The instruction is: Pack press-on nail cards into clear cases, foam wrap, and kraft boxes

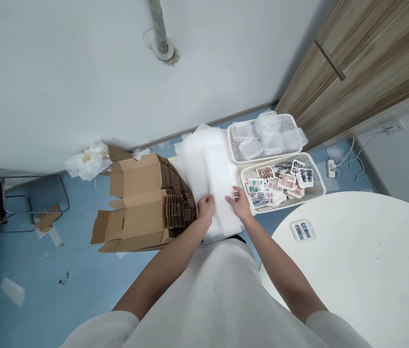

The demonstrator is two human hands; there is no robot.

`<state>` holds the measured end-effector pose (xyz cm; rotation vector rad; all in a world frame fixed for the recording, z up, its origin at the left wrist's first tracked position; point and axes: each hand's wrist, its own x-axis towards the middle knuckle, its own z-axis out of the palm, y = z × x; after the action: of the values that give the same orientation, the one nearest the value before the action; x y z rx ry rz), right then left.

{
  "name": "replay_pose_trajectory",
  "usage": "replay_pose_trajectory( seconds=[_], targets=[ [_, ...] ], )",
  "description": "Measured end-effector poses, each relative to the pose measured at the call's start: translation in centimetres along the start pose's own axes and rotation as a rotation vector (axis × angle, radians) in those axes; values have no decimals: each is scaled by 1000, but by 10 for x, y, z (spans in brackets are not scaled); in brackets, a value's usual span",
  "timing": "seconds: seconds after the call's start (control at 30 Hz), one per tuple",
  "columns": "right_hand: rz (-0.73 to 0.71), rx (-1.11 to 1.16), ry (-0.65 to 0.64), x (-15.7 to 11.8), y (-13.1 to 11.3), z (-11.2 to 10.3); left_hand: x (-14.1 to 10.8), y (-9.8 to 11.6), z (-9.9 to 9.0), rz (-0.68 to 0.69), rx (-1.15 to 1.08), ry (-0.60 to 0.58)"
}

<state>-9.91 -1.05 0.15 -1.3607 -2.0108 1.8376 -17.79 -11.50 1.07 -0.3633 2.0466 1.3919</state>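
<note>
White foam sheets (197, 150) lie in a stack in front of me, with a folded piece (218, 169) on top. My left hand (206, 207) is closed at the left edge of the folded piece, its fingertips pinching the white foam. My right hand (239, 202) rests on the right edge with its fingers apart. Left of the stack stand many flattened brown cardboard boxes (139, 183). To the right is a white basket (318, 186) of press-on nail cards, and behind it another basket (230, 145) of clear plastic cases.
A round white table (371, 251) at the right bears one clear case of nails (303, 230). A metal-framed rack (34, 212) stands far left. Crumpled white wrapping (90, 162) lies by the wall. Wood-grain cabinet doors (371, 58) and cables (351, 162) are at the right.
</note>
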Motion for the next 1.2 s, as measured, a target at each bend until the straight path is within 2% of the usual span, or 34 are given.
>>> replay_pose_trajectory(
  seconds=[0.23, 0.43, 0.63, 0.77, 0.87, 0.97, 1.07, 1.2],
  targets=[
    [-223, -337, 59, 0, -19, -12, -10, 0, -6, 30, 106, -84],
    [-205, -524, 215, -1, -22, -12, -24, -2, -20, 132, 166, -235],
    [-218, -690, 338, -13, -29, -5, -38, -9, -43, 263, 158, -386],
    [-414, -682, 440, -28, -39, -1, -46, -10, -56, 308, 139, -474],
    [-401, -632, 455, -45, -46, -4, -50, -13, -57, 328, 140, -512],
    [-379, -533, 472, -67, -49, -15, -53, -20, -51, 364, 208, -492],
    [-434, -482, 504, -91, -48, -30, -56, -28, -43, 375, 292, -464],
    [-497, -462, 541, -122, -34, -52, -62, -32, -31, 320, 402, -533]
  ],
)
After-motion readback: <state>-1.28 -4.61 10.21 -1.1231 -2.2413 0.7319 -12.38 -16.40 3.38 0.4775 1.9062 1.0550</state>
